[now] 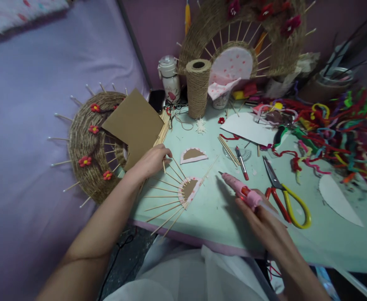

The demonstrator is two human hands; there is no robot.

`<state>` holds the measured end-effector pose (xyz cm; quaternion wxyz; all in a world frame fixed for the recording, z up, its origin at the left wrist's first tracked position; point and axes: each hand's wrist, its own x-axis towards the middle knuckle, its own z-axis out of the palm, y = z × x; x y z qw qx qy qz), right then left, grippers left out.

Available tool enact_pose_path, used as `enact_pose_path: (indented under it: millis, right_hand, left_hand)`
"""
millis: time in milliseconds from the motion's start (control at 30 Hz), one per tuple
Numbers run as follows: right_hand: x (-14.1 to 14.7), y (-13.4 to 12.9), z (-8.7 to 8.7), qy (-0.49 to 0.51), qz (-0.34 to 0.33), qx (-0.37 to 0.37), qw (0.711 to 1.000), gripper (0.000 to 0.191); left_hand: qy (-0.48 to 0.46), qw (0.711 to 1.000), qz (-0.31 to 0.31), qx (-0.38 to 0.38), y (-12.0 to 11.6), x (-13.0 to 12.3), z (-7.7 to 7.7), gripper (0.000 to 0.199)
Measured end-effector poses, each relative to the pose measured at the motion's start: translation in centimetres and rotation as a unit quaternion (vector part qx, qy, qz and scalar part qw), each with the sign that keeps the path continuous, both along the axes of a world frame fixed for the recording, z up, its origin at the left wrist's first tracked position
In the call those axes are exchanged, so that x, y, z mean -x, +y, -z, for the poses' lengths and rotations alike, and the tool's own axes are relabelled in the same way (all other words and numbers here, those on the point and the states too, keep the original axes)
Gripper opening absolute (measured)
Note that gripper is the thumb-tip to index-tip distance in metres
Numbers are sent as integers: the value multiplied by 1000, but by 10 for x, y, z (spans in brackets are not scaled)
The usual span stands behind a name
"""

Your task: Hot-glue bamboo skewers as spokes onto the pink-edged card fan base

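Observation:
My right hand is wrapped round a pink hot glue gun, its nozzle pointing up and left over the table. My left hand is closed in a pinch, with a thin wooden stick poking out below the fingers. Just below that hand lies a half-round cardboard piece edged in pink-spotted white material. Several thin sticks fan out from its curved side, and another lies along its straight edge. A second half-round piece, without sticks, rests a little farther back.
Scissors, a red-tipped pen and loose sticks lie at right, before a heap of colourful pipe cleaners. Behind stand a twine spool and a bottle. Brown cardboard leans over a twine-wrapped half-ring at left.

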<state>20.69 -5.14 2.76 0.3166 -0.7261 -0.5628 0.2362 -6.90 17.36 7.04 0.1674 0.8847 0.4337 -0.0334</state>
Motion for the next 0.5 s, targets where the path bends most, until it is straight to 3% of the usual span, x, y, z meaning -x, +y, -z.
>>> enact_pose_path:
  millis: [100,233,500]
  right_hand:
    - [-16,1,13,-117,-23,-23,993,32]
    - [-23,5,21,-266,-49,-41,962,31]
    - [-19,8,21,-319,-86,-36,943,34]
  left_hand:
    - [-14,1000,21,14,7,3,12,22]
    - [-40,998,39,14,16,6,24,26]
    - [-76,996,44,10,21,5,32,27]
